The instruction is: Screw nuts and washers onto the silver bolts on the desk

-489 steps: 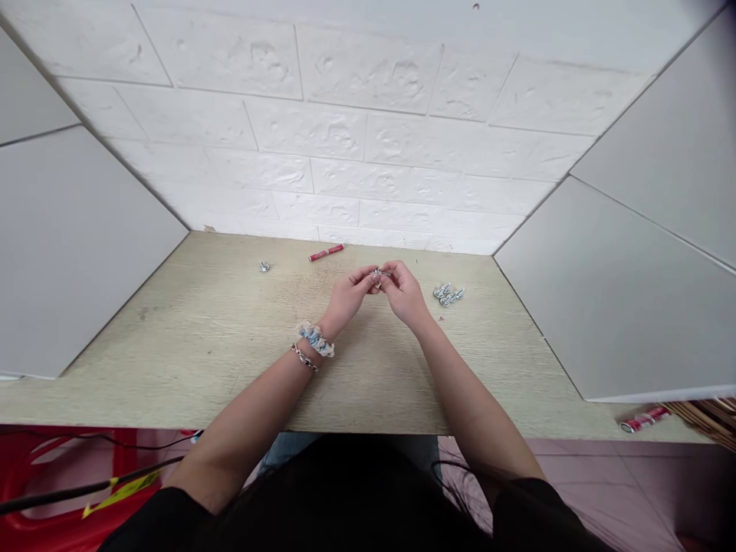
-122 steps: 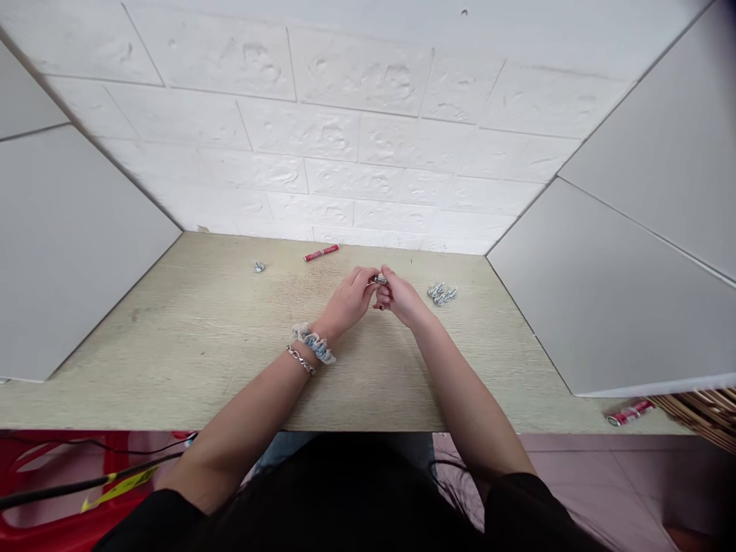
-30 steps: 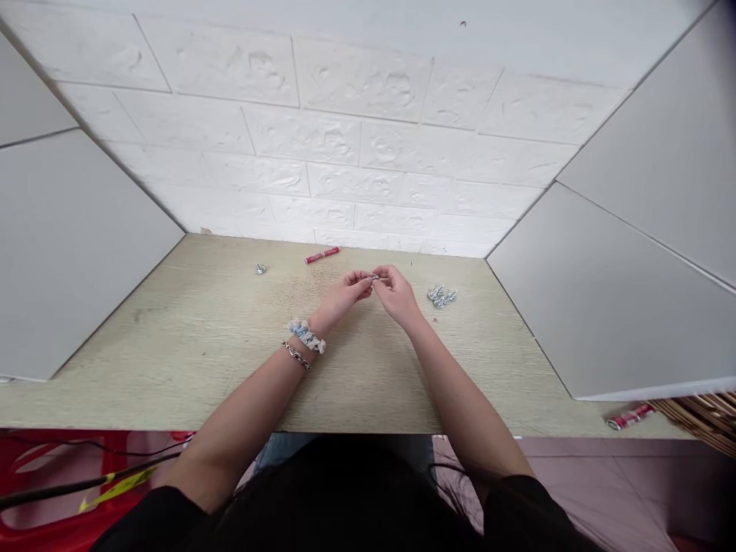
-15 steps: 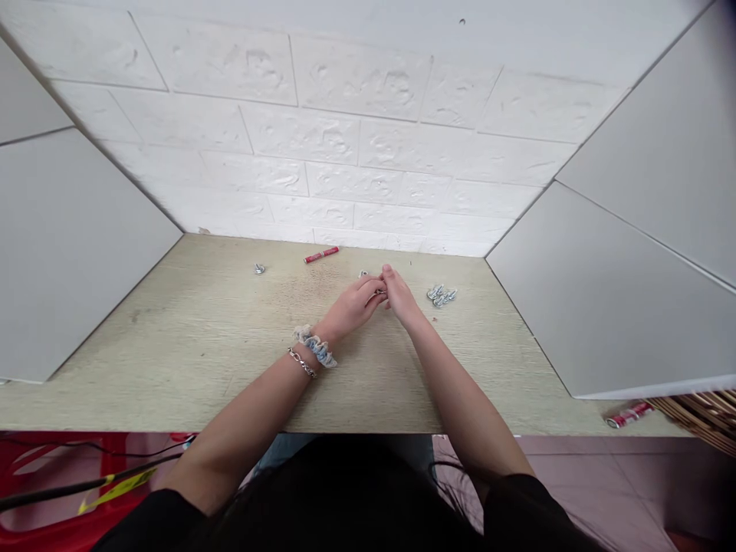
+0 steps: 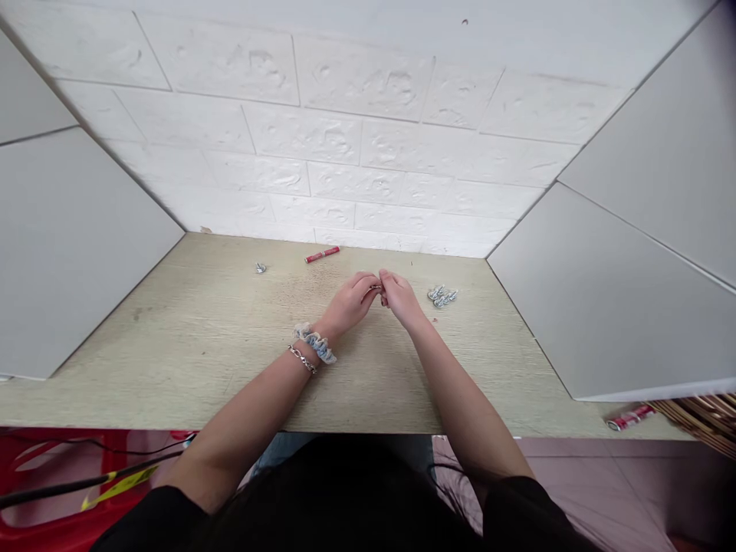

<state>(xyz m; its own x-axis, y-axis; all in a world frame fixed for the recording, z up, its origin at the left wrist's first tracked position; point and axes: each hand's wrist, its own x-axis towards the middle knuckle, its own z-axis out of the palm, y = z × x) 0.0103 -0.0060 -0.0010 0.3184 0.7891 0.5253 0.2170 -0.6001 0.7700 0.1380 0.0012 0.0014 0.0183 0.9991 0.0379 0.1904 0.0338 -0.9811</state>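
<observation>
My left hand (image 5: 352, 300) and my right hand (image 5: 401, 299) meet above the middle of the wooden table. Both are closed, with the fingertips pinched around a small shiny metal part (image 5: 376, 287). Most of that part is hidden by the fingers, so its exact kind does not show. To the right of my right hand lies a small pile of silvery bolts (image 5: 442, 297), seemingly with washers or nuts on them. One more silvery bolt (image 5: 261, 267) rests alone toward the back left.
A red marker-like tube (image 5: 323, 254) lies near the white brick-patterned wall (image 5: 333, 138). Grey panels (image 5: 74, 253) close off both sides. At the front right edge are another red tube (image 5: 631, 418) and a woven basket (image 5: 698, 414). A red plastic stool (image 5: 115, 452) stands below left.
My hands have shifted slightly, and the right fingers have curled from a straighter pose into a pinch. A metal bit visible behind the left fingers before is now out of sight.
</observation>
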